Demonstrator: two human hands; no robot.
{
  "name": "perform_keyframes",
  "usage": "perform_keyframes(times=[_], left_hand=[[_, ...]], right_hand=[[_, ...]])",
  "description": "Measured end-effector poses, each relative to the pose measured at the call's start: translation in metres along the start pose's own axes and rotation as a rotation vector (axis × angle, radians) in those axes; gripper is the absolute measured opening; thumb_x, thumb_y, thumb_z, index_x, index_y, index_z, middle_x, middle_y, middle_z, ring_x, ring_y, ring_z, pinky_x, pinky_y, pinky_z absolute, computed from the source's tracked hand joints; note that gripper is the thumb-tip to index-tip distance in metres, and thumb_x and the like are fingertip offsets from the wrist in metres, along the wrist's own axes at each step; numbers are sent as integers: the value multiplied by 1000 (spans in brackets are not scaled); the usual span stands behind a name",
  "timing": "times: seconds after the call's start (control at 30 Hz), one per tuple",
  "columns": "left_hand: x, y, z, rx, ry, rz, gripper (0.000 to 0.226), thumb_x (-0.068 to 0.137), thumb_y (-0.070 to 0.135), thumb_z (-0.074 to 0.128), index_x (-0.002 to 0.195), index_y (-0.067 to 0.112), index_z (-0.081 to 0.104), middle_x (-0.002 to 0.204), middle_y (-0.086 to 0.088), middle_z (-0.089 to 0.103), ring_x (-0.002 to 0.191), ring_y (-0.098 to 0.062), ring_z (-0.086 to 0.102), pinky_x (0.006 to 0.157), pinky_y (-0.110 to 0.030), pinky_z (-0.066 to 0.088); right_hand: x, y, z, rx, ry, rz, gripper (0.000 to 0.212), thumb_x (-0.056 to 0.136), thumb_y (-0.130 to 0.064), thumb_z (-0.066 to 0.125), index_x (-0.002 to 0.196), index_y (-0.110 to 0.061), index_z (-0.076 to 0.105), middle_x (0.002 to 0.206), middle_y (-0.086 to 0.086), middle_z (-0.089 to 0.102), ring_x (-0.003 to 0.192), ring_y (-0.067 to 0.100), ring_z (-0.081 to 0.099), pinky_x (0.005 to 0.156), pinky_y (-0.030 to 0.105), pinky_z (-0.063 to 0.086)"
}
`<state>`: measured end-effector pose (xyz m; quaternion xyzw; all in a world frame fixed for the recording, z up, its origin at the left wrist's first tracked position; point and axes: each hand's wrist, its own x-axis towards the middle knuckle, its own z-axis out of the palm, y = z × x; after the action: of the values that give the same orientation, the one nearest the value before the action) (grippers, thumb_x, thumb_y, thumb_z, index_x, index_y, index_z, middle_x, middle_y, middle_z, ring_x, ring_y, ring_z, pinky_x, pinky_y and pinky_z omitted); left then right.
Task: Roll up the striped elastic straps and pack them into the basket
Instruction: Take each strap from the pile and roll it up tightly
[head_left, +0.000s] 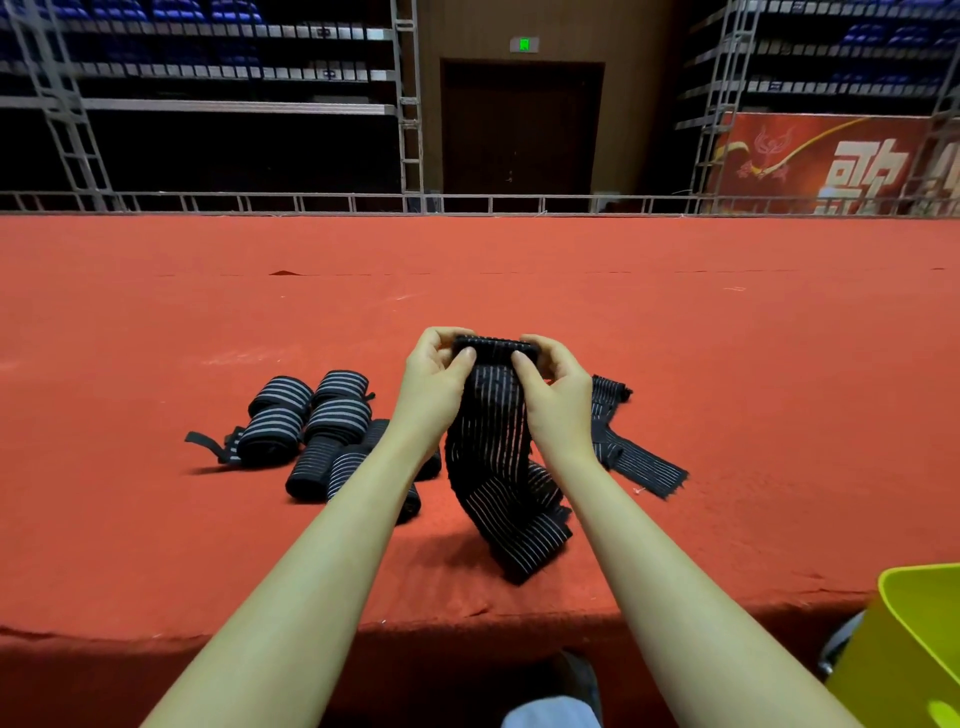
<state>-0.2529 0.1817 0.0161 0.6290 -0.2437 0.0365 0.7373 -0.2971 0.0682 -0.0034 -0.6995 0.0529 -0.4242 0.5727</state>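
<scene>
Strap under work: a black elastic strap with thin white stripes (491, 447), held up above the red carpeted platform (519, 291) at centre. Its top end is wound into a small tight roll between both hands; the free length hangs down from the roll and folds onto the carpet, the tail end lying toward the platform's near edge.

Left hand (434, 382) grips the left end of the roll, thumb on the near face, fingers curled over the top. Right hand (553, 387) grips the right end the same way (thumb tip pressed on the roll's front).

Left of the hands: a cluster of finished black-and-white striped rolls (311, 431) lying on the carpet, touching one another; the left forearm covers part of the cluster, so the count is uncertain. One roll has a loose black tab trailing left.

Right of the hands: a flat unrolled striped strap (639, 460) on the carpet, partly behind the right wrist.

Bottom right corner: a yellow-green plastic basket (914, 649), below the platform edge, cropped by the frame; its contents are not visible.
</scene>
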Motion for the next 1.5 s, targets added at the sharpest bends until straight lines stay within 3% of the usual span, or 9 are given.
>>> perform_keyframes(times=[0.17, 0.37, 0.57, 0.67, 0.77, 0.93, 1.07, 1.37, 1.5], left_hand=[[15, 18, 0, 341, 119, 196, 12, 89, 5, 57, 93, 15, 62, 85, 8, 62, 80, -10, 56, 76, -24, 48], [32, 49, 4, 375, 154, 234, 6, 92, 7, 54, 94, 13, 56, 82, -1, 63, 50, -5, 59, 60, -21, 50], [35, 60, 5, 342, 163, 212, 6, 94, 8, 51, 95, 13, 53, 91, -5, 66, 73, -12, 70, 72, -32, 56], [34, 54, 5, 347, 128, 206, 8, 94, 7, 49, 97, 12, 52, 97, -8, 67, 84, -14, 69, 82, -40, 56], [34, 51, 4, 354, 122, 212, 10, 94, 6, 47, 97, 15, 51, 100, -7, 66, 93, -15, 67, 87, -44, 53], [34, 58, 7, 299, 107, 242, 9, 95, 7, 45, 98, 14, 49, 103, -8, 65, 94, -12, 67, 86, -45, 54], [36, 60, 4, 343, 96, 272, 10, 95, 9, 46, 96, 18, 49, 101, -6, 64, 96, -17, 66, 86, -47, 53], [32, 50, 0, 419, 105, 250, 7, 97, 10, 43, 101, 15, 46, 100, -3, 59, 97, -27, 63, 87, -48, 50], [30, 46, 0, 393, 130, 255, 7, 98, 10, 42, 103, 12, 46, 88, 1, 56, 78, -21, 57, 74, -41, 49]], right_hand=[[15, -27, -2, 26, 20, -52, 18, 89, -7, 63, 106, -8, 67, 98, -2, 68, 95, 12, 63, 93, 33, 49], [25, -32, 0, -182, 66, -106, 59, 77, -26, 78, 124, -12, 45, 118, -2, 40, 111, 16, 47, 96, 27, 38], [10, -9, -13, -173, -59, -60, 6, 87, -11, 66, 83, -14, 62, 75, -11, 61, 70, 6, 57, 71, 26, 44], [11, -13, -12, -176, -14, -74, 13, 90, -11, 60, 80, -19, 61, 77, -13, 61, 77, 16, 62, 76, 34, 50], [15, -24, -12, -145, -32, -77, 9, 93, -13, 56, 85, -15, 60, 81, -10, 61, 62, 21, 64, 68, 46, 54], [13, -30, -13, -183, -191, -6, 23, 84, -24, 71, 103, -15, 62, 88, -8, 65, 83, 13, 64, 75, 28, 49], [11, -18, -11, -301, -175, -51, 15, 91, -18, 61, 84, -6, 66, 79, 4, 69, 79, 23, 64, 69, 37, 47], [18, -16, -14, -484, -54, -209, 16, 99, -24, 47, 99, -12, 58, 69, 8, 61, 66, 35, 57, 59, 43, 42], [16, -22, -13, -355, -110, -152, 16, 97, -19, 53, 92, -8, 62, 71, 9, 62, 66, 29, 56, 62, 39, 42]])
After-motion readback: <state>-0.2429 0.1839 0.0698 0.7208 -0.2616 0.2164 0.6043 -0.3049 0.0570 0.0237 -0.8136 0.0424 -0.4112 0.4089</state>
